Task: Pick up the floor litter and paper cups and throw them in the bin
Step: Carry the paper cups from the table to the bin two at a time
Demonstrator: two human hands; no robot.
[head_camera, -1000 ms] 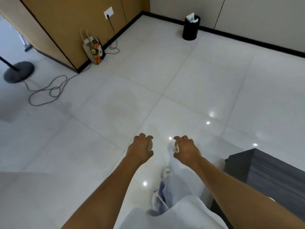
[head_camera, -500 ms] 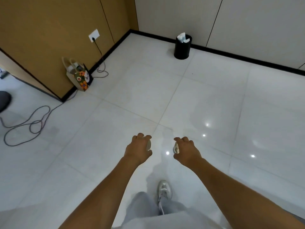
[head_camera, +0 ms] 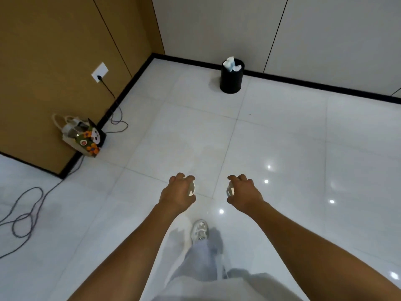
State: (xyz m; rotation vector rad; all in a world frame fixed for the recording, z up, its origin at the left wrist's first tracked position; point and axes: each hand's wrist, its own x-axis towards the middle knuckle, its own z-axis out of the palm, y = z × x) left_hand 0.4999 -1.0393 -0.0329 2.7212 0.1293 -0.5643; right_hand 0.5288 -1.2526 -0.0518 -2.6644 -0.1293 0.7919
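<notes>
two paper cups were in play, one in each of the two hands: the left hand (head_camera: 176, 193) curled around a white cup (head_camera: 191, 188), the right hand (head_camera: 244, 193) curled around another cup (head_camera: 229, 189), both held out over the pale tiled floor (head_camera: 282, 137). one black bin (head_camera: 231, 77) stood well ahead against the far wall with crumpled white paper (head_camera: 231, 64) poking from its top. one patterned bag (head_camera: 83, 136) sat by the brown wall, and one cable (head_camera: 26, 218) looped over the tiles.

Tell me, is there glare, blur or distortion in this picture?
Head view: small bright lamp reflections dot the glossy floor at right; the wide lens bends the wall lines; trouser leg and shoe are motion-smeared; the bin looks fairly sharp.
</notes>
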